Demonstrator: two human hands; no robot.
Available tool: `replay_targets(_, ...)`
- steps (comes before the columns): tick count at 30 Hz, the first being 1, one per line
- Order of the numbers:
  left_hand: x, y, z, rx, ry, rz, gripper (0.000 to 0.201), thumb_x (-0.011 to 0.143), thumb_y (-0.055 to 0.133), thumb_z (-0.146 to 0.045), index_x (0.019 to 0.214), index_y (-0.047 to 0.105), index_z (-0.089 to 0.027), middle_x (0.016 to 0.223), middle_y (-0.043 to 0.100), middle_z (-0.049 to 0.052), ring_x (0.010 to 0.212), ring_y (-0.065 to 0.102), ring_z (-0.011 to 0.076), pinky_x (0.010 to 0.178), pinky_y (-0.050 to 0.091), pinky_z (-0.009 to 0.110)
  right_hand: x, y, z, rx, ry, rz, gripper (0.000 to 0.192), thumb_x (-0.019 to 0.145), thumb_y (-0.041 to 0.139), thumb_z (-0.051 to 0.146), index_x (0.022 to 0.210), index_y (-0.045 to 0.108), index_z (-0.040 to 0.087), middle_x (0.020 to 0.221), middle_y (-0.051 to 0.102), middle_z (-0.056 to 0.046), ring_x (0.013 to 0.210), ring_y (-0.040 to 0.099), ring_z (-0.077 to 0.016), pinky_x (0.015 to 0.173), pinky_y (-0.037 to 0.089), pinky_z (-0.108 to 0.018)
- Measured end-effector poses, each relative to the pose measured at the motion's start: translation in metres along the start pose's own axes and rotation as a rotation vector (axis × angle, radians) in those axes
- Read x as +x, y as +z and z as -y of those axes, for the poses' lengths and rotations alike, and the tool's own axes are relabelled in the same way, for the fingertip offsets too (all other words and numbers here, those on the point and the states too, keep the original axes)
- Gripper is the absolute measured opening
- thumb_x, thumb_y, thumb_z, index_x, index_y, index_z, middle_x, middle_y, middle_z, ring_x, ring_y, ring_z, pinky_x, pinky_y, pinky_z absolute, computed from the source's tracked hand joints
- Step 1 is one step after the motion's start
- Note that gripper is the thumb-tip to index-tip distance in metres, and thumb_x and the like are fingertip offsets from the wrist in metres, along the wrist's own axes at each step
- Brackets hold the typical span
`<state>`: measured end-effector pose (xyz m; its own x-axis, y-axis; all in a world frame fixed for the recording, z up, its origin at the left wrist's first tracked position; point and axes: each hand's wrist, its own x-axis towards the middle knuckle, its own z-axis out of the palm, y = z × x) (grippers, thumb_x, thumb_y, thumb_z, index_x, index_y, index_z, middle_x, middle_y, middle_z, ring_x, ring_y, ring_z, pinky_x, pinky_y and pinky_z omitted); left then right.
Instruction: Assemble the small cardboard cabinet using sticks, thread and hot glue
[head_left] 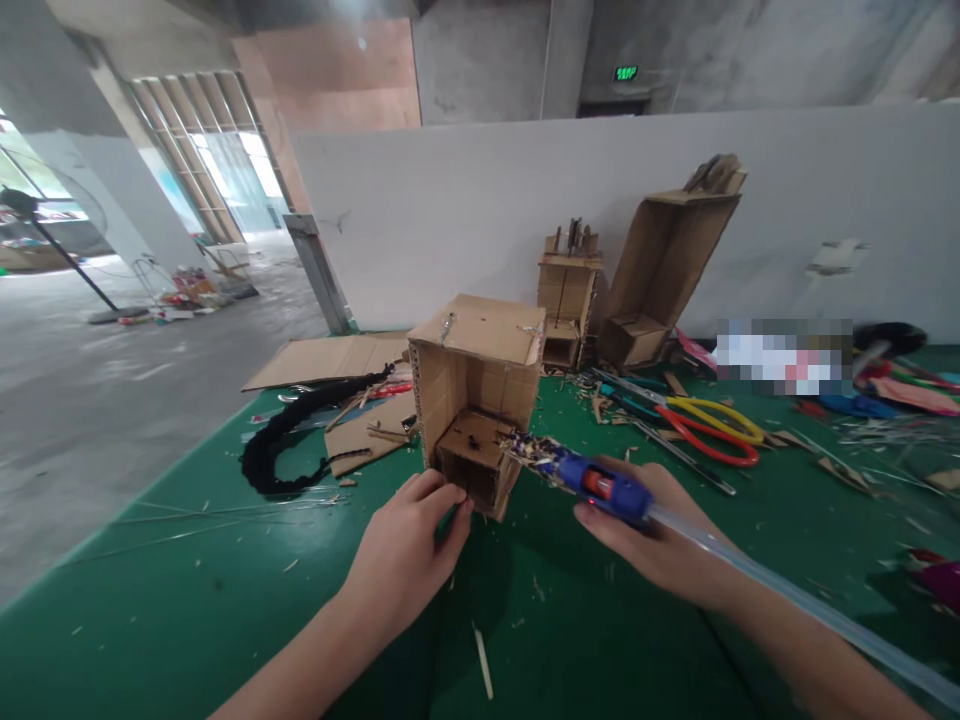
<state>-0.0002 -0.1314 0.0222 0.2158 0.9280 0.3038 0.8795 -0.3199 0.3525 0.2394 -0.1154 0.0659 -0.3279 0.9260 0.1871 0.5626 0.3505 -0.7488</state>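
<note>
Only blurred green sign (pixel 625 73) lettering, unreadable.

green worktop (pixel 187 600) littered with craft scraps, grey wall behind

and there's a tall cardboard box (pixel 660 260) tilted against the white partition (pixel 465 200), a smaller cardboard shelf piece (pixel 568 300) just beside it. yellow and red scissors (pixel 712 425) lie open to the right among slivers, a flat cardboard sheet (pixel 330 358) sits at the far left edge, a black braided cord (pixel 300 430) curls near it, a loose wooden stick (pixel 484 660) lies up front, and a green exit sign (pixel 625 73) glows above.
</note>
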Motion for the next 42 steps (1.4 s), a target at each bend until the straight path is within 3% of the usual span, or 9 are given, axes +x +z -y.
replay_targets(4, 0.0, 0.0, 0.002, -0.002, -0.011, 0.005, 0.023, 0.091, 0.039, -0.028, 0.082, 0.06, -0.021, 0.096, 0.06, 0.005, 0.088, 0.059, 0.0196, 0.072, 0.05, 0.031, 0.006, 0.005, -0.01, 0.087, 0.133, 0.084, 0.028, 0.08, 0.055, 0.047, 0.084, 0.061, 0.02, 0.062, 0.052, -0.001, 0.052, 0.046, -0.0133, 0.046, 0.035, -0.026)
replay_targets(9, 0.001, 0.001, 0.003, 0.026, 0.0, -0.007, 0.023, 0.091, 0.041, -0.027, 0.085, 0.062, -0.021, 0.097, 0.061, 0.006, 0.089, 0.059, 0.02, 0.075, 0.051, 0.033, 0.015, 0.007, -0.011, 0.248, 0.203, 0.245, 0.028, 0.084, 0.052, 0.046, 0.088, 0.057, 0.019, 0.055, 0.04, 0.005, 0.045, 0.039, -0.008, 0.044, 0.033, -0.023)
replay_targets(16, 0.0, 0.0, 0.002, 0.031, 0.008, 0.002, 0.024, 0.091, 0.04, -0.027, 0.089, 0.064, -0.022, 0.099, 0.061, 0.005, 0.093, 0.058, 0.0207, 0.079, 0.05, 0.034, 0.02, 0.012, -0.016, 0.299, 0.214, 0.265, 0.029, 0.085, 0.053, 0.047, 0.081, 0.049, 0.019, 0.051, 0.035, 0.009, 0.041, 0.036, -0.0059, 0.04, 0.031, -0.021)
replay_targets(21, -0.001, 0.002, 0.003, 0.037, 0.025, -0.014, 0.023, 0.09, 0.04, -0.027, 0.088, 0.063, -0.022, 0.097, 0.061, 0.005, 0.09, 0.058, 0.0199, 0.076, 0.05, 0.032, 0.024, 0.013, -0.015, 0.392, 0.181, 0.235, 0.028, 0.086, 0.053, 0.047, 0.087, 0.048, 0.02, 0.049, 0.033, 0.01, 0.04, 0.035, -0.0056, 0.041, 0.033, -0.021)
replay_targets(28, 0.001, 0.002, 0.003, 0.037, 0.016, -0.011, 0.022, 0.091, 0.041, -0.027, 0.088, 0.062, -0.022, 0.098, 0.061, 0.005, 0.091, 0.059, 0.0198, 0.078, 0.05, 0.034, 0.026, 0.01, -0.009, 0.311, 0.181, 0.282, 0.03, 0.086, 0.051, 0.047, 0.076, 0.044, 0.02, 0.047, 0.034, 0.009, 0.039, 0.035, -0.0054, 0.039, 0.03, -0.022)
replay_targets(37, 0.0, 0.003, 0.004, 0.031, -0.004, -0.014, 0.023, 0.091, 0.04, -0.031, 0.088, 0.062, -0.022, 0.096, 0.061, 0.005, 0.089, 0.06, 0.0191, 0.074, 0.05, 0.031, 0.024, 0.012, -0.009, 0.472, 0.205, 0.271, 0.027, 0.083, 0.054, 0.044, 0.078, 0.046, 0.019, 0.043, 0.032, 0.011, 0.033, 0.031, -0.0048, 0.037, 0.028, -0.021)
replay_targets(42, 0.0, 0.001, 0.003, 0.027, -0.013, 0.015, 0.022, 0.091, 0.04, -0.03, 0.088, 0.061, -0.021, 0.095, 0.06, 0.005, 0.089, 0.06, 0.0196, 0.074, 0.05, 0.032, 0.018, 0.01, -0.005, 0.658, 0.301, 0.327, 0.029, 0.078, 0.059, 0.045, 0.081, 0.045, 0.02, 0.042, 0.031, 0.013, 0.033, 0.027, -0.0044, 0.036, 0.029, -0.021)
